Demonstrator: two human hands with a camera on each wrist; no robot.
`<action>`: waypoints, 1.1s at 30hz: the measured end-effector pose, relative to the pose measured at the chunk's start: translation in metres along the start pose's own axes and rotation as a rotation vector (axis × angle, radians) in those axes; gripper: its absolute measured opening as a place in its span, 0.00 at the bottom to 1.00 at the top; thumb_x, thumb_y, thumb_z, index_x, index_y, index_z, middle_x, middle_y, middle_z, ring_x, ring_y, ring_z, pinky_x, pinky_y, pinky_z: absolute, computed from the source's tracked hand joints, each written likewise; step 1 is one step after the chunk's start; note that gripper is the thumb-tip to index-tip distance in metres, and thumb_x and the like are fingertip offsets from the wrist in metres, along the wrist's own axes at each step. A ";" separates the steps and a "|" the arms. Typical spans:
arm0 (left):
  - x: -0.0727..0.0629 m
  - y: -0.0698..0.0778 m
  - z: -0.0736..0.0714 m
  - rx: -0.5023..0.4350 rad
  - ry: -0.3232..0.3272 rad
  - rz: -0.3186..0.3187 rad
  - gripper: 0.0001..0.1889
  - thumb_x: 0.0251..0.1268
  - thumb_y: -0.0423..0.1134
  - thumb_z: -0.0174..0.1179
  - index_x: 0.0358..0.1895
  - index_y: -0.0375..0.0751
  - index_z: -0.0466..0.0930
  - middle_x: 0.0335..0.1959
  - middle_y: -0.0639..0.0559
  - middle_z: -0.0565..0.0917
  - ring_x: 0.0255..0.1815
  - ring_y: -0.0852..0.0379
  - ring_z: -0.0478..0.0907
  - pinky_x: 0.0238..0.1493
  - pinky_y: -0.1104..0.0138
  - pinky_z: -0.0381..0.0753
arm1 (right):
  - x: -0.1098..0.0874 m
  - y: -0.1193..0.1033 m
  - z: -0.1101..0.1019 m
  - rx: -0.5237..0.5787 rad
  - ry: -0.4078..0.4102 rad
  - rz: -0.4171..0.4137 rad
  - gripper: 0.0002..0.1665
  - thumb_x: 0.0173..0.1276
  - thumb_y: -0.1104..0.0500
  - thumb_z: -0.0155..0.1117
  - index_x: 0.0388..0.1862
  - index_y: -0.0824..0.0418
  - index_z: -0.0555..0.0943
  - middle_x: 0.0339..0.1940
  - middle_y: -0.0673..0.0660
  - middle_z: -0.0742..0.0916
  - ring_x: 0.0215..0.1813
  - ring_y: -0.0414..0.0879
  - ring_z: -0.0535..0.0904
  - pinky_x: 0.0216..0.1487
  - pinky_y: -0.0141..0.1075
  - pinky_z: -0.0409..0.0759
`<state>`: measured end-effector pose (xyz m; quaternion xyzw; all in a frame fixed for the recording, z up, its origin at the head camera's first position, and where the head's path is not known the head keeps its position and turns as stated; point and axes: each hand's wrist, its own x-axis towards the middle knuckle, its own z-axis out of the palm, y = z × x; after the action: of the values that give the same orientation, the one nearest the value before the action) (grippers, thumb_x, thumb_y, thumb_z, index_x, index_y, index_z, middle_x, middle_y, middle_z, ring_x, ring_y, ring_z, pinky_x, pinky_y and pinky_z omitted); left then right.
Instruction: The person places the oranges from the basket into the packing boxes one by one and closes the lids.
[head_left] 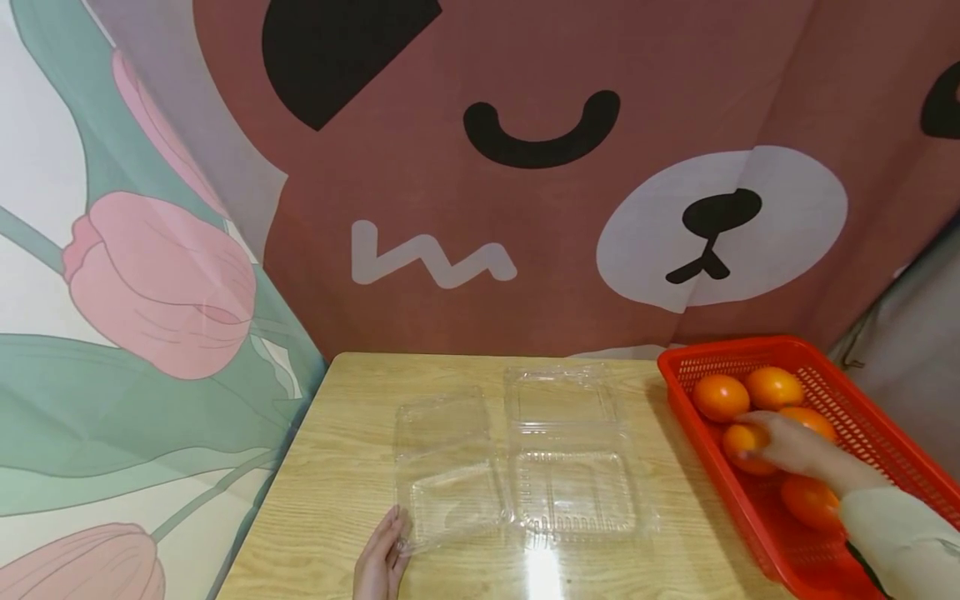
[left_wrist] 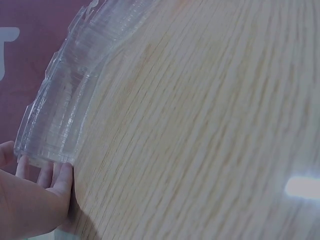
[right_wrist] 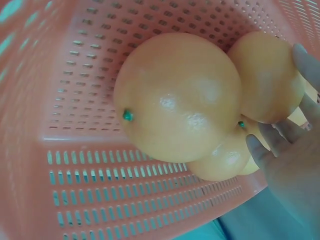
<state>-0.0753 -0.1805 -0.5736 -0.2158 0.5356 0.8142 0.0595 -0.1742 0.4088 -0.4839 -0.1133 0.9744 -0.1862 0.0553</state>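
Observation:
My right hand (head_left: 797, 452) reaches into the red plastic basket (head_left: 738, 508) and grips an orange (head_left: 741, 450). In the right wrist view, the fingers of that hand (right_wrist: 295, 165) curl about the orange (right_wrist: 267, 75), beside a larger-looking orange (right_wrist: 177, 97). My left hand (head_left: 379, 560) touches the front left corner of a clear plastic clamshell box (head_left: 453, 498). The left wrist view shows fingertips of this hand (left_wrist: 35, 202) against the end of the clear box (left_wrist: 65, 110). A second clear clamshell box (head_left: 573, 492) lies unfolded on the right of the first.
Several other oranges (head_left: 775, 388) lie in the basket, at the right edge of the wood-grain table (head_left: 322, 467). A printed bear curtain (head_left: 555, 275) hangs behind the table. On the left hangs a tulip-patterned curtain (head_left: 157, 283).

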 end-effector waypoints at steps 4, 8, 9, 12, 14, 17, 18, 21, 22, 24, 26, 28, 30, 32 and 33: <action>0.000 -0.001 -0.001 0.001 -0.002 0.003 0.34 0.74 0.42 0.56 0.75 0.29 0.53 0.64 0.53 0.75 0.49 0.74 0.75 0.51 0.75 0.76 | 0.003 -0.003 0.001 0.001 -0.036 -0.005 0.30 0.54 0.59 0.77 0.52 0.73 0.79 0.44 0.68 0.84 0.41 0.59 0.80 0.47 0.61 0.77; 0.000 -0.001 -0.001 0.015 -0.004 0.004 0.35 0.74 0.42 0.56 0.75 0.29 0.51 0.66 0.51 0.74 0.49 0.74 0.74 0.51 0.74 0.76 | 0.006 -0.004 0.000 -0.017 -0.062 -0.007 0.30 0.56 0.57 0.76 0.53 0.73 0.78 0.41 0.64 0.85 0.38 0.55 0.80 0.44 0.58 0.79; 0.000 0.000 -0.001 0.015 -0.003 0.004 0.35 0.74 0.42 0.56 0.75 0.29 0.52 0.66 0.50 0.73 0.49 0.74 0.74 0.51 0.75 0.76 | 0.006 -0.004 0.000 -0.022 -0.068 -0.003 0.31 0.56 0.57 0.76 0.53 0.73 0.78 0.40 0.64 0.85 0.38 0.55 0.80 0.44 0.58 0.79; 0.000 0.000 0.000 0.016 0.001 0.005 0.35 0.74 0.42 0.56 0.75 0.28 0.53 0.67 0.49 0.74 0.49 0.73 0.75 0.51 0.75 0.76 | 0.007 -0.004 -0.001 -0.035 -0.086 0.023 0.32 0.57 0.56 0.75 0.54 0.75 0.77 0.40 0.66 0.85 0.39 0.58 0.80 0.44 0.61 0.78; 0.000 0.000 0.000 0.015 0.006 0.006 0.34 0.74 0.41 0.56 0.74 0.28 0.54 0.66 0.49 0.74 0.49 0.73 0.75 0.51 0.74 0.77 | 0.008 -0.004 -0.003 -0.042 -0.099 0.040 0.33 0.57 0.55 0.74 0.55 0.76 0.76 0.40 0.67 0.85 0.39 0.59 0.80 0.44 0.63 0.77; 0.000 0.000 0.000 0.017 0.013 0.005 0.33 0.75 0.41 0.55 0.74 0.28 0.54 0.64 0.50 0.76 0.49 0.73 0.75 0.51 0.74 0.77 | 0.008 -0.003 -0.004 -0.065 -0.115 0.069 0.35 0.58 0.52 0.74 0.54 0.76 0.76 0.40 0.66 0.85 0.40 0.61 0.81 0.45 0.65 0.76; 0.000 0.000 0.000 0.019 0.015 0.004 0.33 0.75 0.41 0.55 0.74 0.28 0.54 0.64 0.50 0.76 0.49 0.72 0.75 0.51 0.74 0.77 | 0.007 -0.003 -0.004 -0.074 -0.120 0.072 0.35 0.58 0.51 0.74 0.54 0.76 0.76 0.39 0.66 0.85 0.40 0.61 0.80 0.45 0.65 0.76; 0.000 0.000 0.000 0.021 0.019 0.003 0.33 0.75 0.41 0.55 0.74 0.29 0.55 0.64 0.50 0.76 0.49 0.72 0.75 0.50 0.74 0.77 | 0.005 -0.002 -0.005 -0.104 -0.117 0.064 0.35 0.58 0.48 0.74 0.53 0.74 0.77 0.38 0.65 0.85 0.40 0.62 0.81 0.45 0.64 0.76; 0.001 0.000 0.000 0.021 0.018 0.003 0.33 0.75 0.41 0.55 0.74 0.29 0.55 0.64 0.50 0.76 0.49 0.73 0.75 0.51 0.74 0.77 | 0.004 -0.002 -0.005 -0.103 -0.109 0.061 0.35 0.58 0.48 0.74 0.53 0.73 0.78 0.38 0.64 0.86 0.40 0.61 0.81 0.45 0.63 0.77; 0.001 0.000 0.000 0.021 0.017 0.003 0.33 0.75 0.41 0.55 0.74 0.28 0.55 0.64 0.51 0.76 0.49 0.72 0.75 0.51 0.74 0.77 | 0.001 -0.001 -0.006 -0.096 -0.097 0.054 0.35 0.58 0.47 0.74 0.52 0.73 0.78 0.38 0.64 0.86 0.40 0.60 0.81 0.45 0.61 0.78; 0.001 0.000 0.000 0.023 0.016 0.004 0.33 0.75 0.41 0.55 0.74 0.28 0.55 0.64 0.51 0.76 0.49 0.72 0.75 0.50 0.74 0.77 | -0.003 -0.002 -0.007 -0.056 -0.089 0.063 0.35 0.58 0.46 0.74 0.52 0.73 0.78 0.39 0.63 0.86 0.41 0.59 0.81 0.45 0.60 0.78; 0.000 0.000 0.000 0.030 0.012 0.008 0.33 0.75 0.41 0.55 0.74 0.28 0.54 0.65 0.50 0.75 0.49 0.72 0.75 0.51 0.74 0.77 | -0.007 -0.003 -0.009 -0.036 -0.074 0.077 0.37 0.59 0.44 0.74 0.53 0.73 0.78 0.40 0.63 0.86 0.42 0.59 0.81 0.46 0.60 0.78; 0.000 0.000 0.000 0.034 0.012 0.012 0.33 0.75 0.42 0.55 0.74 0.28 0.55 0.65 0.48 0.75 0.50 0.72 0.75 0.51 0.75 0.77 | -0.010 -0.004 -0.012 -0.034 -0.050 0.072 0.39 0.59 0.43 0.74 0.54 0.74 0.78 0.42 0.65 0.85 0.44 0.62 0.80 0.47 0.61 0.76; 0.000 0.000 0.000 0.036 0.013 0.015 0.33 0.75 0.42 0.55 0.74 0.28 0.55 0.65 0.47 0.75 0.50 0.71 0.75 0.52 0.75 0.77 | -0.013 -0.005 -0.015 -0.049 -0.028 0.077 0.42 0.58 0.41 0.74 0.55 0.74 0.77 0.45 0.68 0.85 0.47 0.65 0.80 0.48 0.64 0.75; 0.000 -0.001 0.000 0.039 0.013 0.016 0.33 0.75 0.42 0.55 0.74 0.27 0.55 0.66 0.47 0.74 0.51 0.71 0.75 0.52 0.74 0.77 | -0.014 -0.006 -0.017 -0.060 -0.013 0.075 0.43 0.57 0.40 0.74 0.56 0.74 0.77 0.47 0.69 0.84 0.48 0.67 0.79 0.48 0.65 0.74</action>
<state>-0.0749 -0.1799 -0.5739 -0.2154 0.5537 0.8026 0.0537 -0.1620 0.4131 -0.4647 -0.0797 0.9827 -0.1538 0.0650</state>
